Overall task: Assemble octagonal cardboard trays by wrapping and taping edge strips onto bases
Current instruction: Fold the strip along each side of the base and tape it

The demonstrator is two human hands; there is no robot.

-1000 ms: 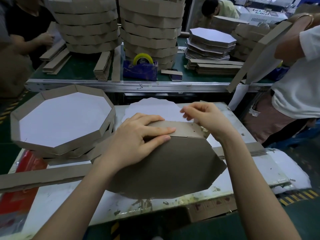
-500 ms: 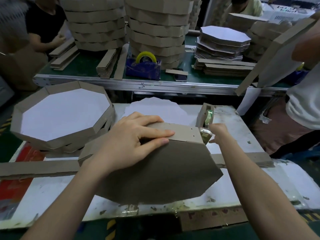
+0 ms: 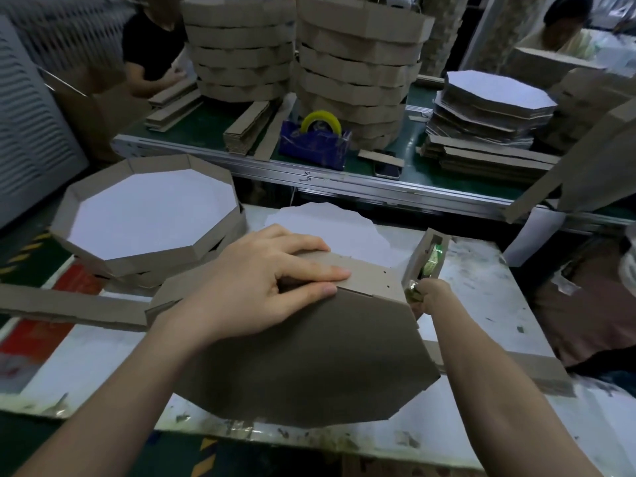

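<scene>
Where the worktable [image 3: 481, 270] fills the near half of the head view, an octagonal base [image 3: 309, 359] stands tilted at near centre. Its brown underside faces the camera, its near edge is down on the table and its far edge is raised. Edge strip [image 3: 368, 275] wraps that far upper edge; its long axis runs left to right, and its left end trails down toward the table. Left hand [image 3: 254, 290] lies flat over strip and base, fingers straight and close together, pressing with the tips pointing right. Right hand [image 3: 432, 297] sits just past the base's right corner and is partly hidden by it; its curled fingers pinch shiny tape [image 3: 412, 291] at the foot of a cardboard-clad tape dispenser [image 3: 426, 256], which stands upright, leaning slightly. Green label on its roll is too blurred to read. Far of the base, a white base sheet [image 3: 327, 225] lies flat. At left, finished trays [image 3: 148, 215] are stacked white side up, with a loose strip [image 3: 69, 304] near them. Red printed sheet [image 3: 38, 325] at the left edge has illegible print. On the far bench: a blue dispenser [image 3: 315, 142] with a yellow roll, and tall tray stacks [image 3: 241, 53].
</scene>
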